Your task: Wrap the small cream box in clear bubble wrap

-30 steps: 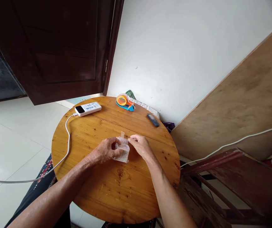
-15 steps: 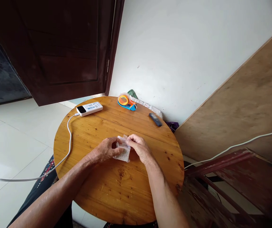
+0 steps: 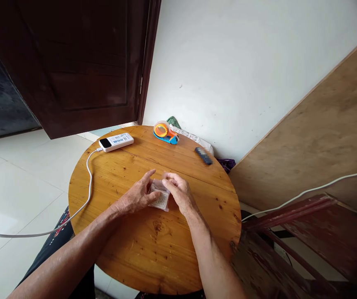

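Observation:
A small clear plastic packet (image 3: 160, 201) with pale, patterned contents lies on the round wooden table (image 3: 153, 257), between my two hands. My left hand (image 3: 139, 193) is at the packet's left side, thumb resting on it and forefinger raised away, so the fingers are apart. On the right, my right hand (image 3: 180, 191) pinches the upper right edge of the plastic between thumb and fingers. The upper part of the packet looks like a loose transparent flap.
A white device (image 3: 116, 142) with a cable stands at the table's back left. An orange and blue tape dispenser (image 3: 166, 133) is at the back, and a dark, blurred object (image 3: 203, 155) lies to its right. Beyond are a wall and a dark door.
The fingers of my left hand have spread, with the forefinger lifting off the plastic. My right hand has shifted slightly up and left, and the flap lies flatter.

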Demonstrator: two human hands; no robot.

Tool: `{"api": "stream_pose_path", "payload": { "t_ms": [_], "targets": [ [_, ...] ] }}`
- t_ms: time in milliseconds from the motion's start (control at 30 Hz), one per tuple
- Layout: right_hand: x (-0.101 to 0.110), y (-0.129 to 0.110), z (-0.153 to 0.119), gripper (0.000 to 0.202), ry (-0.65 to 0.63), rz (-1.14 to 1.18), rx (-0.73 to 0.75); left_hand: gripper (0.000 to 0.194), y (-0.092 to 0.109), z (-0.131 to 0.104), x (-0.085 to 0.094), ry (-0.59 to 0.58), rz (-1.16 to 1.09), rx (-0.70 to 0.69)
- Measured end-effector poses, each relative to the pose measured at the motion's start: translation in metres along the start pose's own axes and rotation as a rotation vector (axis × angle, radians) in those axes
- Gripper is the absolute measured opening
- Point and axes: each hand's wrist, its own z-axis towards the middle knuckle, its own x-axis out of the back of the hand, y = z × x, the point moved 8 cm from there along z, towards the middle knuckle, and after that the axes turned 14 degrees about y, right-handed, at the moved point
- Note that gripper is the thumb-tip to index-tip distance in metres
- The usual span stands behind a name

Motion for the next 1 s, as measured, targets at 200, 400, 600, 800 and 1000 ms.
{"api": "stream_pose_path", "payload": {
  "t_ms": [200,400,600,800,1000],
  "targets": [
    [0.003,0.002,0.004,0.027,0.100,0.122,-0.008,0.082,0.003,-0.002,-0.003,0.006,-0.099,0.004],
    [0.005,-0.008,0.003,0.018,0.113,0.078,0.144,0.080,-0.003,0.001,-0.004,0.014,-0.065,-0.023],
    [0.002,-0.019,-0.004,0.015,0.075,-0.072,0.245,0.075,-0.007,0.007,-0.003,0.088,0.089,-0.081],
    [-0.001,-0.032,-0.015,0.013,0.078,-0.326,0.461,0.072,0.009,0.008,-0.002,0.118,0.243,-0.074],
    [-0.001,-0.032,-0.018,0.015,0.171,-0.496,0.620,0.055,0.018,0.006,0.006,0.223,0.315,-0.108]
  ]
}}
